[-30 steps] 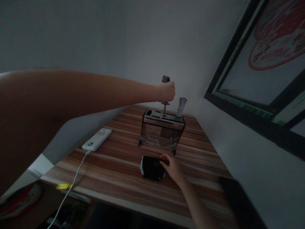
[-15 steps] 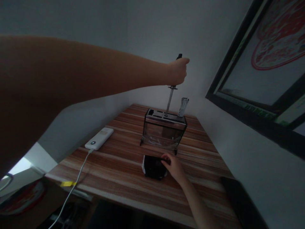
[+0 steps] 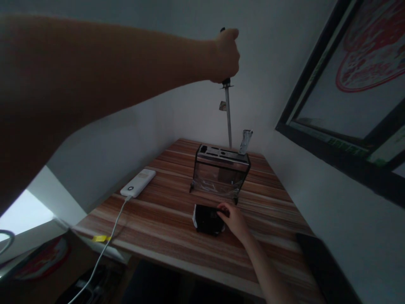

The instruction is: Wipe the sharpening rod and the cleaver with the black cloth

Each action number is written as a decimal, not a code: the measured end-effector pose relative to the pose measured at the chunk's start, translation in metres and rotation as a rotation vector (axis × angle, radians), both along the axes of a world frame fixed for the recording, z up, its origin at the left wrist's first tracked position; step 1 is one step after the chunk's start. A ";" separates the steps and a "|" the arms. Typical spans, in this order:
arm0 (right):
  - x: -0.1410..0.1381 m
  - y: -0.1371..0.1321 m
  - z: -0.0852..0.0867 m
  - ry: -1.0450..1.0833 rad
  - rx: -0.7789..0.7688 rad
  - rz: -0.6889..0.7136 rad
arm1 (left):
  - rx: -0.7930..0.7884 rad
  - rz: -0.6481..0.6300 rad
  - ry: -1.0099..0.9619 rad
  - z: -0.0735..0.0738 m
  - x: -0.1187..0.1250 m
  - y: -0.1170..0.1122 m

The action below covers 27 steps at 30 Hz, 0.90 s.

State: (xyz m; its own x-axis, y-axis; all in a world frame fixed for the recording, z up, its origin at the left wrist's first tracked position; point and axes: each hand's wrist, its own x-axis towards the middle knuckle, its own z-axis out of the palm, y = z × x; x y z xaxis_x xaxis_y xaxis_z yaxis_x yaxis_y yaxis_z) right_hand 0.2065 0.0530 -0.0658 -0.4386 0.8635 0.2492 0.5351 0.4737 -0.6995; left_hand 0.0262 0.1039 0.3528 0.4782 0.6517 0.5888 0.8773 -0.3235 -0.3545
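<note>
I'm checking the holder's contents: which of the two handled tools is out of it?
The dark-handled rod, gripped in the left hand clear of the holder. The other, the pale-handled tool, stands in it.

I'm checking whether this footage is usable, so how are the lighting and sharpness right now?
In the head view, the scene is dim, brightest at the lower-left patch; also in the head view, the black packet loses most detail in darkness, the left forearm looms large and soft-edged, and the metal rod stands out against the wall.
</note>
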 end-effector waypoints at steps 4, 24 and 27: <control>-0.001 -0.001 0.000 0.002 -0.001 -0.020 | 0.013 0.196 0.139 0.003 -0.019 -0.010; -0.003 -0.007 0.006 0.158 -0.121 0.027 | -1.381 -0.523 -1.180 -0.309 0.017 -0.115; -0.003 -0.008 0.010 0.282 -0.180 -0.032 | -1.517 -0.603 -1.187 -0.336 0.015 -0.117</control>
